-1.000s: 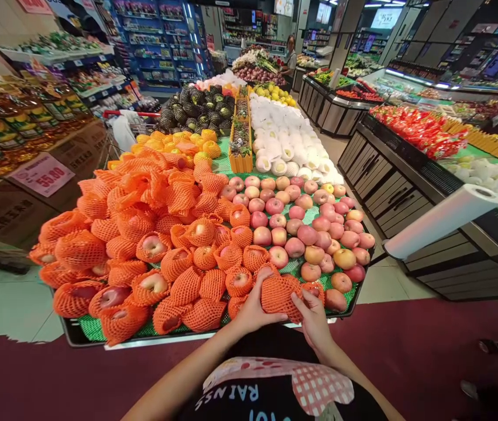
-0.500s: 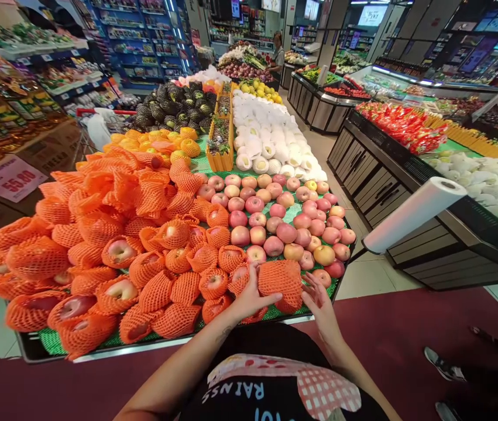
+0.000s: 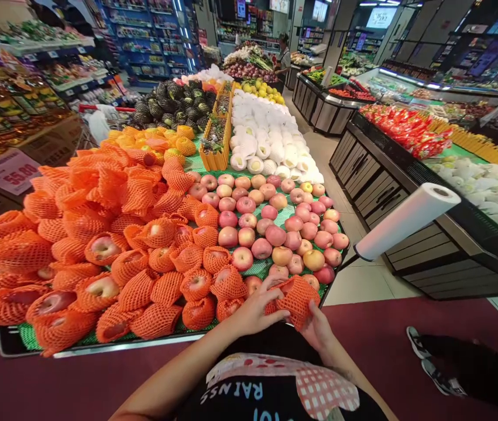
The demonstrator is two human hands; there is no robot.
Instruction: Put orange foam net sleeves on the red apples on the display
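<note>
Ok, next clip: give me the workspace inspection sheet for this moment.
Surface: fruit stand lined with green matting.
Job's things: netted apple, in an orange foam sleeve, at the stand's near edge.
Clutter: more orange-sleeved apples; bare apples alongside.
Grippers: left hand on the sleeve's left side; right hand cupping it from below.
Cables: nothing seen.
Surroundings: plastic bag roll on the right; another person's shoes on the red floor.

You are in a supermarket's produce section: apples [image 3: 275,234] heaped on a display table [image 3: 99,346] just beyond your hands [image 3: 255,310], a price sign [image 3: 7,171] far left, a bag roll [image 3: 407,221] to the right.
</note>
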